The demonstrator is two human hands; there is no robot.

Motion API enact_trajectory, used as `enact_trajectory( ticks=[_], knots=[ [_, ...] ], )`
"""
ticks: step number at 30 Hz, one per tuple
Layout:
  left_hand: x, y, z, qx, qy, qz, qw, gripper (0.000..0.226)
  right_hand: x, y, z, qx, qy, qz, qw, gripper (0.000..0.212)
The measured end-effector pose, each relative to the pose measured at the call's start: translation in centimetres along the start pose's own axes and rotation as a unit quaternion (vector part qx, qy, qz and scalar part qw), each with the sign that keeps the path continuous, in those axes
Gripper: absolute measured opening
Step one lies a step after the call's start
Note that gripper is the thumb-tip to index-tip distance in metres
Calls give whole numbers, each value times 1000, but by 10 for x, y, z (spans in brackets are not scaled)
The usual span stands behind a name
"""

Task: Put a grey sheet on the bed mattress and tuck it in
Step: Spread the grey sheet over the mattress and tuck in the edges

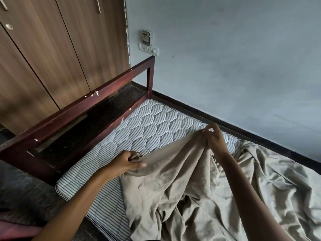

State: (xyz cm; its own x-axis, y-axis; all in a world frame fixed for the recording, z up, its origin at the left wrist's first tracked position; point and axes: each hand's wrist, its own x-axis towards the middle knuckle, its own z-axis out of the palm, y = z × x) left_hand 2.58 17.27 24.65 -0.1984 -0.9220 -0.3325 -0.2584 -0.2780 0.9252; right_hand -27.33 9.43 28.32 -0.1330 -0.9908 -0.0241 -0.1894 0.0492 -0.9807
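Sheet (199,180) lies bunched over the lower right of the mattress (152,129), its leading edge lifted between both hands while the quilted end toward eleven o'clock is bare. The left hand (127,162) is closed around a gathered fold of the edge, low and close to the mattress surface, near the side that runs along the frame (78,108). The right hand (214,138) pinches another part of the same edge between thumb and fingers, raised higher, toward one o'clock and near the wall (243,66). The step in hand looks like drawing this edge up to the bare end so it can be tucked there. To do it well, the person would likely spread the hands further apart along the edge until the cloth between them is taut, then carry it toward eleven o'clock past the mattress end, keeping both hands level so the hem lands square to the frame. Enough overhang should reach beyond the end for tucking. The wrinkled mass at four o'clock may drag and pull the edge askew, so a light lift and shake could free it first. The gap between mattress and frame looks narrow, which may make tucking fiddly.
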Motion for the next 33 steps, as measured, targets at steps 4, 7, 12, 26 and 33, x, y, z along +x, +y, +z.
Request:
enact_trajectory(
  ticks=[4, 7, 12, 26, 33],
  knots=[
    [5, 7, 7, -217, 102, 15, 971, 23, -5, -8, 13, -31, -55, -20, 998, 31],
    [1, 24, 23, -284, 88, 24, 955, 37, -20, -9, 31, -39, -208, -36, 977, 26],
    [6, 27, 44, -219, 35, 35, 974, 81, -37, -12, 59, 12, -335, -5, 942, 15],
    [12, 29, 33, -196, 147, -22, 969, 56, -21, -4, 37, -265, -466, 2, 844, 7],
    [10, 16, 16, -285, 263, -18, 921, 26, -12, 15, 6, -465, -519, 59, 714, 29]
  ],
)
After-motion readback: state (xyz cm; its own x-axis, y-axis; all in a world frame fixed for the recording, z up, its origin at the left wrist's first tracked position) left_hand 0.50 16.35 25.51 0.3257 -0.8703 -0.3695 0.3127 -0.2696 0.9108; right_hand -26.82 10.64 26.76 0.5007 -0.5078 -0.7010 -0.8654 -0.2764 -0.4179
